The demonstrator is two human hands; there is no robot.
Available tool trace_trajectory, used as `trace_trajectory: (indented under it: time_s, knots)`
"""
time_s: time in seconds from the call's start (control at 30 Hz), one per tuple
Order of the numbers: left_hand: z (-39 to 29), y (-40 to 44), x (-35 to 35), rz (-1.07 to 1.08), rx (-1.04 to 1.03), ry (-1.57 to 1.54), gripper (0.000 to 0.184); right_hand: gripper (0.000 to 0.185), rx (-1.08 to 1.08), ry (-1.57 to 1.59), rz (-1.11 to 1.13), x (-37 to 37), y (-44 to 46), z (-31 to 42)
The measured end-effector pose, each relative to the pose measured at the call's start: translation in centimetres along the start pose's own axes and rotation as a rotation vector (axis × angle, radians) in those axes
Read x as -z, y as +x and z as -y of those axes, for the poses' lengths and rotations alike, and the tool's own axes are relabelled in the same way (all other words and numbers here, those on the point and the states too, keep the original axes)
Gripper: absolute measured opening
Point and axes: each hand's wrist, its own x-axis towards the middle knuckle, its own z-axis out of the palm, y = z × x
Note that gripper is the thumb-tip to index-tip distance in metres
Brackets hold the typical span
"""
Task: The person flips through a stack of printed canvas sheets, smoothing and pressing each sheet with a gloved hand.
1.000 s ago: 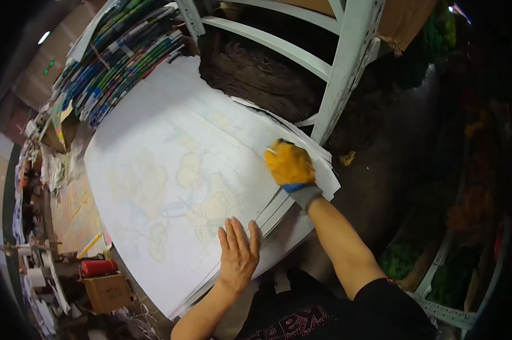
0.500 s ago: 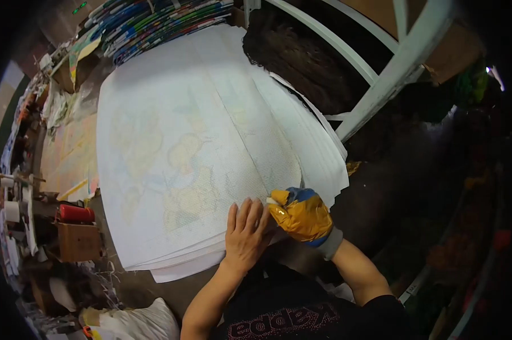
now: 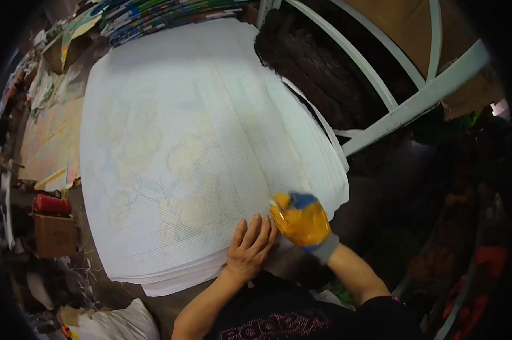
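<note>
A thick pile of large white sheets [image 3: 154,170] spreads in front of me, with a faint pale picture showing through the top one. Near its close edge, my bare left hand [image 3: 252,245] lies on the sheets with fingers stretched out. Just right of it, my right hand [image 3: 302,221] wears a yellow and blue work glove with a grey cuff. Its fingers are curled closed at the sheets' near right part, slightly blurred. A small whitish bit shows by the fingertips, but what it is I cannot make out.
Folded colourful printed material [image 3: 165,20] is stacked at the far end. A white metal frame [image 3: 403,122] and a dark brown furry-looking heap [image 3: 312,73] stand to the right. On the left are a red cylinder [image 3: 53,205], a cardboard box [image 3: 56,235] and a white sack [image 3: 120,323].
The view has shifted slightly, so the pile appears lower and further left. My left hand stays on the sheets, and my gloved right hand stays closed beside it, now slightly blurred by motion.
</note>
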Motion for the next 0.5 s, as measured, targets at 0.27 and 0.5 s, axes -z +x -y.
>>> trace_trajectory:
  time_s: [0.27,0.5]
  knots:
    - [-0.1,0.1,0.0,-0.054,0.031,-0.057,0.035,0.015,-0.115,-0.206,0.084,-3.1,5.4,-1.1]
    - [0.4,0.2,0.1,-0.04,-0.013,-0.045,0.035,0.011,-0.23,-0.284,0.132,-3.7,10.4,-1.5]
